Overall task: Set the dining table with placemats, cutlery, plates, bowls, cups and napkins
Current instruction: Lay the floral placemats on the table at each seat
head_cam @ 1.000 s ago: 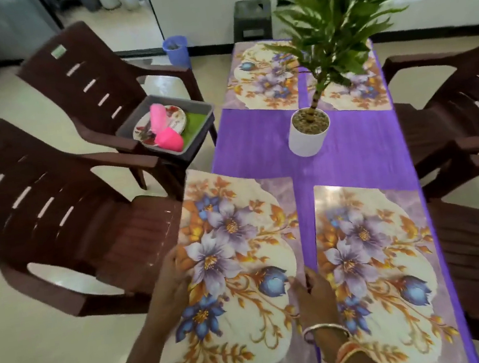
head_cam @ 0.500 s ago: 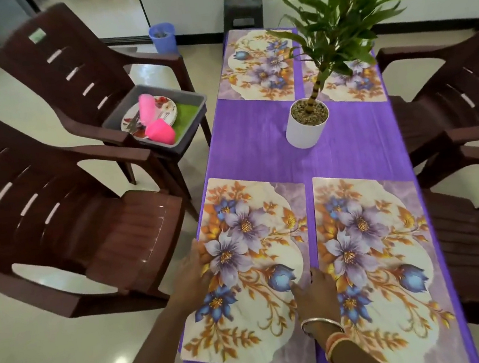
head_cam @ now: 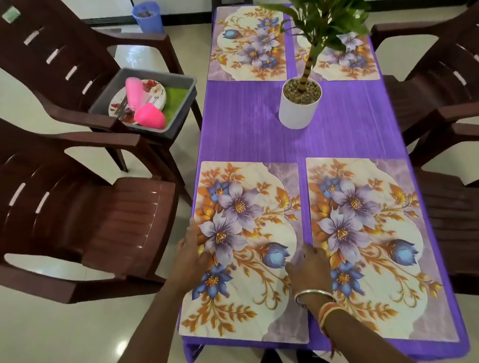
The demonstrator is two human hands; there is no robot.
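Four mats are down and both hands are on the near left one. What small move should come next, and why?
Probably lift the left hand and right hand off the near left placemat and reach for the grey tub on the chair. The mat looks square with the near right placemat, all four mats are down, and the plates and pink cups sit in the tub.

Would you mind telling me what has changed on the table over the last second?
The near-left placemat, which overhung the table's left edge askew, has shifted right and lies square beside the near-right placemat. The left hand and right hand stay at its side edges. The plant pot, far placemats and tray are unchanged.
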